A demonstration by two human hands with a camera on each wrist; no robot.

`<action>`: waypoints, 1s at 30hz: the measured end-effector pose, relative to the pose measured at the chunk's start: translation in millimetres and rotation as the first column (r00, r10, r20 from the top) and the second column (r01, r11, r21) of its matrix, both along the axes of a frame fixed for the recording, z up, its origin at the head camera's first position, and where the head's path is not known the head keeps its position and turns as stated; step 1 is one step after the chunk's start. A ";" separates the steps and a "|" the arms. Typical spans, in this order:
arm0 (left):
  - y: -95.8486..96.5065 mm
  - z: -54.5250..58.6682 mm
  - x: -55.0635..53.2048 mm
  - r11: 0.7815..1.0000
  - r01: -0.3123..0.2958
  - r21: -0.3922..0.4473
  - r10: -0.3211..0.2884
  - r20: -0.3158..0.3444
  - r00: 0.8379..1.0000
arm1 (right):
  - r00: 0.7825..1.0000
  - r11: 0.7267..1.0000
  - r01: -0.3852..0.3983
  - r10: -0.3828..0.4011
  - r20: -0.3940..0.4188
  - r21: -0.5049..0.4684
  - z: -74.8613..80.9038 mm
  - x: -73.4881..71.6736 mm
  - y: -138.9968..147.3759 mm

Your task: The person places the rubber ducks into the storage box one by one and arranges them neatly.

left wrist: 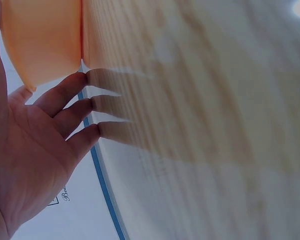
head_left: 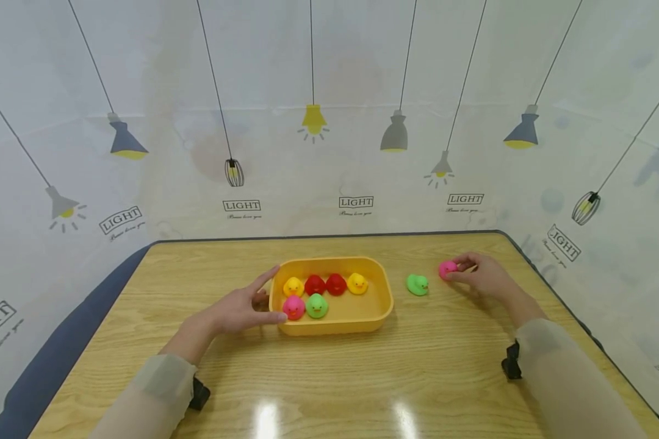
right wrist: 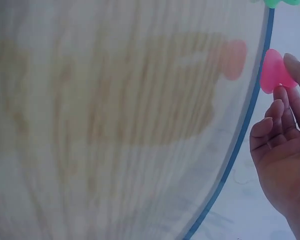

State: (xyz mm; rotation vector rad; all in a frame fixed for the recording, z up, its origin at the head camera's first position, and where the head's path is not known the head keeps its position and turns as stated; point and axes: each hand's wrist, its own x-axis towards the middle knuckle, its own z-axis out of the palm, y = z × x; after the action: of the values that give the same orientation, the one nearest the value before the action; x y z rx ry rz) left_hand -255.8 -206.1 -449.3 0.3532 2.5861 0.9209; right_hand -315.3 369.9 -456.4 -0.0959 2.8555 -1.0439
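A yellow-orange plastic basket [head_left: 329, 329] stands mid-table with several toy ducks in it: yellow [head_left: 357, 283], red [head_left: 337, 285], pink [head_left: 293, 308] and green [head_left: 316, 306]. My left hand [head_left: 247, 309] spans the basket's left end, its straight index finger at the far corner and thumb on the near rim. In the left wrist view, its other fingertips [left wrist: 74, 114] rest on the table. Thumb and fingers of my right hand [head_left: 486, 277] pinch a pink toy duck [right wrist: 274, 72], held just above the table. A green toy duck [head_left: 417, 285] sits between basket and right hand.
The wooden table [head_left: 329, 372] has a dark edge, with a white lamp-printed curtain [head_left: 329, 158] behind and at both sides. Black straps [head_left: 512, 361] circle both wrists.
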 end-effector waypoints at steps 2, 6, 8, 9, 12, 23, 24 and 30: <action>0.1 0.5 0.1 1.000 0.005 -0.001 -0.005 -0.003 1.000 | 1.000 1.000 -0.009 0.010 -0.022 0.013 3.0 3.0 -0.3; 0.3 1.5 0.2 1.000 0.009 -0.006 -0.009 -0.005 1.000 | 0.997 0.999 -0.038 0.040 -0.064 0.029 10.0 9.2 -2.0; 0.6 1.4 0.3 1.000 0.008 -0.006 -0.008 -0.006 1.000 | 0.996 0.998 -0.052 0.054 -0.074 0.031 13.4 13.0 -3.7; 0.7 1.3 0.4 1.000 0.003 -0.006 -0.003 -0.004 1.000 | 0.995 0.998 -0.061 0.063 -0.080 0.029 15.1 15.1 -4.6; 0.7 1.1 0.3 1.000 0.004 -0.008 -0.004 -0.006 1.000 | 0.990 0.996 -0.087 0.090 -0.105 0.037 20.6 22.1 -9.5; 0.1 0.7 -0.5 1.000 0.000 -0.015 0.000 -0.002 1.000 | 0.969 0.981 -0.191 0.192 -0.156 0.024 37.5 39.3 -41.9; 0.1 0.8 -0.4 1.000 -0.003 -0.015 0.003 0.000 1.000 | 0.967 0.980 -0.199 0.200 -0.158 0.022 39.1 40.4 -45.3; 0.2 0.2 -0.6 1.000 -0.003 -0.012 0.003 -0.004 1.000 | 0.943 0.965 -0.261 0.261 -0.205 0.031 47.9 43.4 -68.1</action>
State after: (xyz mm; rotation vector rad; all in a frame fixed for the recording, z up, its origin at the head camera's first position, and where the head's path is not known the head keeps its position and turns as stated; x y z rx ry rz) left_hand -256.4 -205.9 -449.1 0.3483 2.5960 0.9061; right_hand -271.9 301.8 -408.6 -0.6006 2.9142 -1.0278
